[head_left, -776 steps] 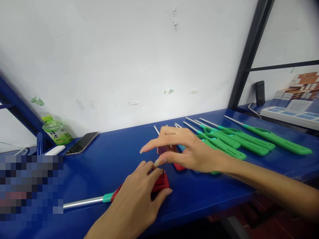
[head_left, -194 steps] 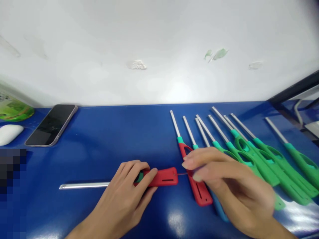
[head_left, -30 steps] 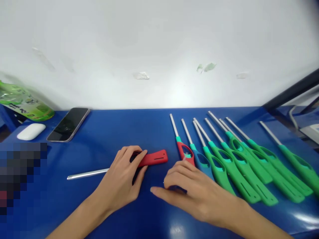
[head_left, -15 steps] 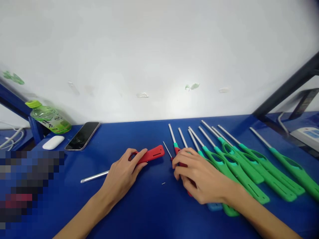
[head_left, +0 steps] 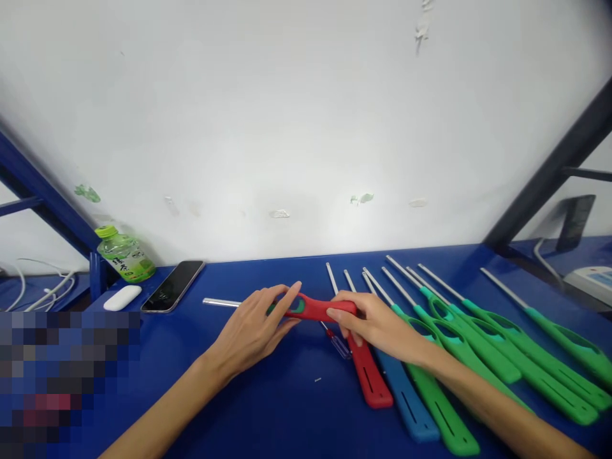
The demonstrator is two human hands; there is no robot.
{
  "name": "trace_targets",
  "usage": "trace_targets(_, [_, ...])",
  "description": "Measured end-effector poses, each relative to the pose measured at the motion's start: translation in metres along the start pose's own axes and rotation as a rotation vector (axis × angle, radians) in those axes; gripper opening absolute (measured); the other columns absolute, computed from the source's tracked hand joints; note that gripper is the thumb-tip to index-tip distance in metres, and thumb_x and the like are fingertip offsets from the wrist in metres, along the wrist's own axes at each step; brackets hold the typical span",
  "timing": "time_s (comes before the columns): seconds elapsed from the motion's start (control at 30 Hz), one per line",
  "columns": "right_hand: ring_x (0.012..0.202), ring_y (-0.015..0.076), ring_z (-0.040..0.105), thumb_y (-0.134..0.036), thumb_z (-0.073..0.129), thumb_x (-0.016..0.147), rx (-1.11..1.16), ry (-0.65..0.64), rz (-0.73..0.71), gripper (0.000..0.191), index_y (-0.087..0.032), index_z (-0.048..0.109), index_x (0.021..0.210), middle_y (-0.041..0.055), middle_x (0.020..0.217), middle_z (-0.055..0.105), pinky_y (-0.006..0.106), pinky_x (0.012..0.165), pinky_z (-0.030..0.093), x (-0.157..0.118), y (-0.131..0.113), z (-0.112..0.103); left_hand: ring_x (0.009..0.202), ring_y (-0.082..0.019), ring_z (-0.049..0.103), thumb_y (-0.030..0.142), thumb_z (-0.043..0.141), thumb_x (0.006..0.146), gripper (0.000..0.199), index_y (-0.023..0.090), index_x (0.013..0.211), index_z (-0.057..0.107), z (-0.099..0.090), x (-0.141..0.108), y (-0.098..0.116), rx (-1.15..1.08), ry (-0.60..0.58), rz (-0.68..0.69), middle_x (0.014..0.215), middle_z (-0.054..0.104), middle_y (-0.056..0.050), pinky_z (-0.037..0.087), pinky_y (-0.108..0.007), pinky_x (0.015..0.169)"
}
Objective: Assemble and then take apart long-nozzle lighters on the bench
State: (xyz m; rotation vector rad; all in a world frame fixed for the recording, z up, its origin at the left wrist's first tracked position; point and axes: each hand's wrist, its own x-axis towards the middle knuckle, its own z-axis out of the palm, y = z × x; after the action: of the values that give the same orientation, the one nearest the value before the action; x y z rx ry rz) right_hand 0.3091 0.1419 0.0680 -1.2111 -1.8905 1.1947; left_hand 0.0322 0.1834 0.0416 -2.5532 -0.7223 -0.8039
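Note:
Both hands hold a red long-necked lighter (head_left: 315,310) sideways above the blue table, its metal tube pointing left. My left hand (head_left: 261,325) is closed around the trigger end, where a green trigger shows. Fingers of my right hand (head_left: 368,319) pinch the end of the red handle. Below lies a small screwdriver (head_left: 338,344) with a clear and red handle, its shaft partly hidden by the lighter. A tiny screw (head_left: 318,380) rests on the table. Another red lighter (head_left: 370,376) lies beneath my right hand, beside a blue lighter (head_left: 411,408).
Several green lighters (head_left: 497,350) lie fanned out on the right. At the back left are a phone (head_left: 174,287), a white case (head_left: 123,298) and a green-capped bottle (head_left: 127,255). A white wall (head_left: 296,127) closes off the table's back edge.
My right hand has moved left from the row of lighters and now grips the handle end of the red lighter. That lighter has been raised and turned. The camera view has shifted upward.

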Motion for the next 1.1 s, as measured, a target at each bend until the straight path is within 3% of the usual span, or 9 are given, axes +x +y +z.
trace_targets(0.17, [0.046, 0.0089, 0.054, -0.06, 0.053, 0.104, 0.149, -0.052, 0.083, 0.045, -0.02, 0.059, 0.087, -0.0027, 0.065, 0.063, 0.022, 0.044, 0.033, -0.004, 0.013, -0.01, 0.074, -0.023, 0.065, 0.016, 0.047, 0.11, 0.024, 0.012, 0.131, 0.056, -0.001, -0.012, -0.005, 0.006, -0.029, 0.008, 0.092, 0.072, -0.008, 0.057, -0.038, 0.068])
trace_targets(0.27, [0.054, 0.01, 0.061, -0.053, 0.062, 0.103, 0.154, -0.081, 0.085, 0.036, -0.019, 0.064, 0.09, -0.001, 0.073, 0.07, 0.022, 0.05, 0.04, -0.007, 0.009, -0.017, 0.07, -0.021, 0.062, 0.018, 0.042, 0.111, 0.019, 0.013, 0.119, 0.058, -0.004, -0.012, 0.002, -0.03, -0.057, 0.007, 0.086, 0.07, -0.006, 0.054, -0.036, 0.066])
trace_targets(0.4, [0.063, 0.0122, 0.065, -0.049, 0.057, 0.106, -0.061, -0.059, 0.021, 0.035, -0.021, 0.068, 0.089, -0.0004, 0.08, 0.072, 0.025, 0.06, 0.049, -0.013, 0.007, -0.021, 0.065, -0.02, 0.059, 0.018, 0.033, 0.113, 0.026, 0.015, 0.112, 0.059, -0.006, -0.008, 0.011, -0.102, -0.091, -0.021, 0.079, 0.066, -0.003, 0.051, -0.034, 0.061])
trace_targets(0.5, [0.067, 0.0154, 0.067, -0.046, 0.05, 0.109, -0.349, 0.024, -0.067, 0.03, -0.026, 0.072, 0.107, -0.0017, 0.081, 0.074, 0.029, 0.065, 0.052, -0.017, 0.015, -0.021, 0.06, -0.018, 0.057, 0.023, 0.032, 0.115, 0.028, 0.018, 0.107, 0.059, -0.006, -0.008, 0.013, -0.183, -0.152, -0.059, 0.072, 0.063, 0.0, 0.047, -0.031, 0.055])
trace_targets(0.6, [0.087, 0.019, 0.075, -0.043, 0.051, 0.11, -0.506, 0.122, -0.172, 0.028, -0.032, 0.071, 0.125, 0.0002, 0.105, 0.08, 0.032, 0.076, 0.058, -0.023, 0.023, -0.019, 0.062, -0.018, 0.06, 0.028, 0.038, 0.114, 0.026, 0.021, 0.102, 0.059, -0.004, -0.011, 0.014, -0.242, -0.195, -0.112, 0.075, 0.065, 0.0, 0.049, -0.03, 0.057])
trace_targets(0.7, [0.103, 0.0208, 0.077, -0.044, 0.054, 0.108, -0.515, 0.205, -0.232, 0.027, -0.033, 0.073, 0.124, 0.0003, 0.121, 0.08, 0.031, 0.087, 0.063, -0.029, 0.026, -0.016, 0.07, -0.018, 0.066, 0.028, 0.045, 0.112, 0.017, 0.021, 0.112, 0.06, 0.0, -0.017, 0.015, -0.263, -0.181, -0.161, 0.085, 0.07, -0.002, 0.055, -0.03, 0.064])
trace_targets(0.8, [0.102, 0.0222, 0.079, -0.047, 0.056, 0.107, -0.504, 0.265, -0.235, 0.029, -0.034, 0.073, 0.126, 0.0003, 0.123, 0.08, 0.028, 0.073, 0.066, -0.034, 0.025, -0.012, 0.074, -0.017, 0.07, 0.026, 0.051, 0.11, 0.012, 0.022, 0.118, 0.059, 0.003, -0.023, 0.013, -0.249, -0.103, -0.202, 0.092, 0.072, -0.001, 0.058, -0.03, 0.068])
trace_targets(0.93, [0.094, 0.0226, 0.08, -0.047, 0.053, 0.108, -0.471, 0.276, -0.185, 0.032, -0.034, 0.073, 0.129, 0.0003, 0.122, 0.081, 0.025, 0.05, 0.061, -0.034, 0.025, -0.01, 0.078, -0.018, 0.073, 0.019, 0.053, 0.107, 0.009, 0.023, 0.113, 0.058, 0.004, -0.027, 0.01, -0.218, -0.031, -0.237, 0.097, 0.074, -0.002, 0.059, -0.031, 0.071])
trace_targets(1.1, [0.104, 0.0218, 0.079, -0.045, 0.047, 0.11, -0.42, 0.303, -0.178, 0.034, -0.036, 0.076, 0.126, -0.0007, 0.122, 0.081, 0.027, 0.076, 0.068, -0.032, 0.02, -0.008, 0.077, -0.016, 0.073, 0.018, 0.05, 0.105, 0.016, 0.025, 0.118, 0.058, 0.001, -0.023, 0.012, -0.248, -0.106, -0.252, 0.097, 0.073, 0.0, 0.058, -0.027, 0.067])
